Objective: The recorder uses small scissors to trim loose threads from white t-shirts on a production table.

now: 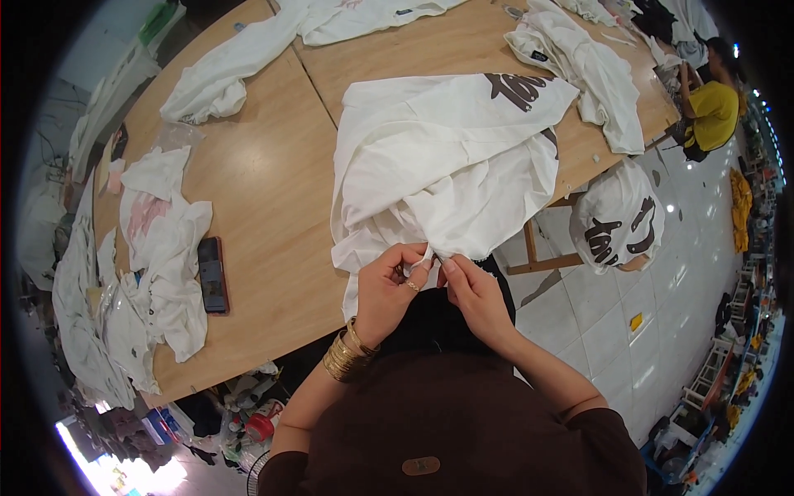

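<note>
A large white garment [413, 149] with dark brown print lies bunched over the table's near edge in front of me. Its lower edge is gathered up between my two hands. My left hand [395, 281], with a ring and several gold bangles on the wrist, pinches the white fabric. Close beside it, my right hand [474, 293] pinches the same edge between thumb and fingers. The fingertips nearly meet, and whatever small detail lies between them is hidden.
The wooden table [256, 190] also bears a phone [213, 275] and white garments [169, 248] on the left. Another white garment [591, 74] lies at the far right. A stool draped in printed white cloth [619, 219] stands right of the table. Beyond sits a person in yellow [713, 112].
</note>
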Demonstrator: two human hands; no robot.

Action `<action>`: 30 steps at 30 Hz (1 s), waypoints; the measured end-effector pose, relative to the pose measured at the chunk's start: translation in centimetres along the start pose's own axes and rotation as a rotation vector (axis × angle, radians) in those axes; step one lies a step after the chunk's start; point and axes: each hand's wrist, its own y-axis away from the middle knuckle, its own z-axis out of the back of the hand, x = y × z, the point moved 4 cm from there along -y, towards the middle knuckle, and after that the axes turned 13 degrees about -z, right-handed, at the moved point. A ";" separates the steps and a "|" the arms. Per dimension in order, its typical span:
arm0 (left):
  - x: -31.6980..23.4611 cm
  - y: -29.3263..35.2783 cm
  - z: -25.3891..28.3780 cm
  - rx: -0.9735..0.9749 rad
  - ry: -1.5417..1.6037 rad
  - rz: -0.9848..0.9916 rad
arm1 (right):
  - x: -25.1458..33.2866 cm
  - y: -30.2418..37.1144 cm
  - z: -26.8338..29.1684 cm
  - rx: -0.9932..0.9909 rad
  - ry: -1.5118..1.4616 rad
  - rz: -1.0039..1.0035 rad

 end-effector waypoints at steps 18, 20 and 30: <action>-0.8 0.3 0.8 0.131 -0.169 0.031 | 1.3 -1.0 2.3 -0.363 0.427 0.334; -0.8 0.3 1.6 0.137 -0.106 0.070 | 0.9 -2.1 3.3 -0.375 0.408 0.296; 0.5 -0.8 1.1 0.233 0.213 0.209 | 3.3 -0.9 0.9 -0.294 0.579 0.434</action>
